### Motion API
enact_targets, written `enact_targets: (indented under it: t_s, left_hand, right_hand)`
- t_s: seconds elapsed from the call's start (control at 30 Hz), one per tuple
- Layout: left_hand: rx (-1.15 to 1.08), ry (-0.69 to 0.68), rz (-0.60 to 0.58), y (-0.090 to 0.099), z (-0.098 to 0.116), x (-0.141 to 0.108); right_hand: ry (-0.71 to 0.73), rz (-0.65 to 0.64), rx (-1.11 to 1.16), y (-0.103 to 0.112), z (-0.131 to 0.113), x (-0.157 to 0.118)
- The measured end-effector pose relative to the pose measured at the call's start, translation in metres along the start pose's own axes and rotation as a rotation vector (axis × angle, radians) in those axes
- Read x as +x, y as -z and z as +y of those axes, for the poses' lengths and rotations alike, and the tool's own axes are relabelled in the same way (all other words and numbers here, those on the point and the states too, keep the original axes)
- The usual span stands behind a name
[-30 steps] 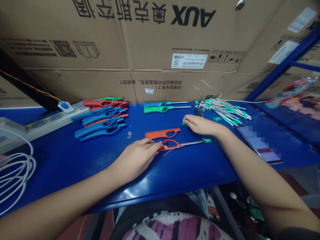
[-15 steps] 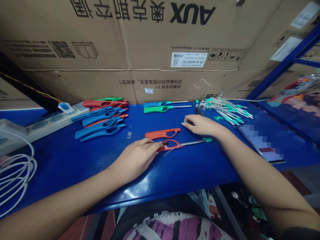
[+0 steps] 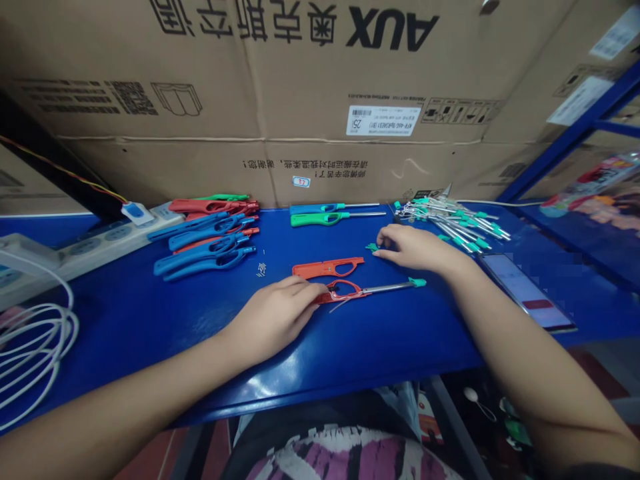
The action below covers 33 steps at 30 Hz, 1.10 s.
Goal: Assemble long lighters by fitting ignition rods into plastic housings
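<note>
My left hand (image 3: 280, 310) is closed over the handle end of an orange lighter (image 3: 345, 291), whose casing lies open with thin wires showing. From the lighter a metal tube (image 3: 387, 288) runs right to a green tip (image 3: 417, 283). Just beyond it lies the matching orange casing half (image 3: 327, 267). My right hand (image 3: 413, 247) has its thumb and fingers pinched at a small green plastic piece (image 3: 371, 247), right of the casing half. The left fingers hide the lighter's rear part.
Blue and red lighter casings (image 3: 210, 243) are piled at left, beside a power strip (image 3: 100, 243). At the back lie a green lighter (image 3: 320, 219) and a blue one. Green-tipped metal tubes (image 3: 460, 223) are heaped at right, near a phone (image 3: 530, 293). Cardboard (image 3: 200, 160) stands behind.
The green piece at my right fingertips shows more now, as the right hand has shifted slightly. My left hand stays on the orange lighter. The whole view has shifted a little.
</note>
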<state>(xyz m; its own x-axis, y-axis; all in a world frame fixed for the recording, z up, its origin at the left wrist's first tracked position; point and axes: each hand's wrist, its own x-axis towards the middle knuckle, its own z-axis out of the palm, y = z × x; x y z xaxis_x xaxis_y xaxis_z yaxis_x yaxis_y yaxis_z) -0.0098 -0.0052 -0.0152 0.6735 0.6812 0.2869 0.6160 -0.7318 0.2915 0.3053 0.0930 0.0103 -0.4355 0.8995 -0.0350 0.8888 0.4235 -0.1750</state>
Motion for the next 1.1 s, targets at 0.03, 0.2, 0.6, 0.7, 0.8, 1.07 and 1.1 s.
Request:
enact_targets:
  t_s: [0.03,0.2,0.6,0.7,0.8,1.07,1.1]
  left_hand:
    - [-0.017,0.009,-0.004,0.0,0.0,0.0]
    - [-0.091,0.073,-0.035,0.002,0.001,0.001]
    - [-0.202,0.124,-0.027,-0.003,0.001,0.002]
    - [-0.195,0.13,-0.028,-0.003,0.001,0.001]
    - [-0.181,0.126,-0.033,-0.002,0.001,0.001]
    - [-0.171,0.129,-0.037,-0.001,0.001,0.002]
    - [-0.168,0.128,-0.037,-0.001,0.001,0.002]
  right_hand:
    - [0.025,-0.008,0.004,-0.002,0.001,0.001]
    - [0.163,0.011,0.191,0.001,-0.011,0.0]
    - [0.464,-0.179,0.349,-0.006,-0.071,-0.02]
    - [0.478,-0.12,0.328,-0.008,-0.07,-0.019]
    - [0.502,-0.083,0.302,-0.009,-0.068,-0.018]
    - [0.518,-0.085,0.235,-0.008,-0.066,-0.018]
    - [0.521,-0.087,0.231,-0.008,-0.066,-0.018]
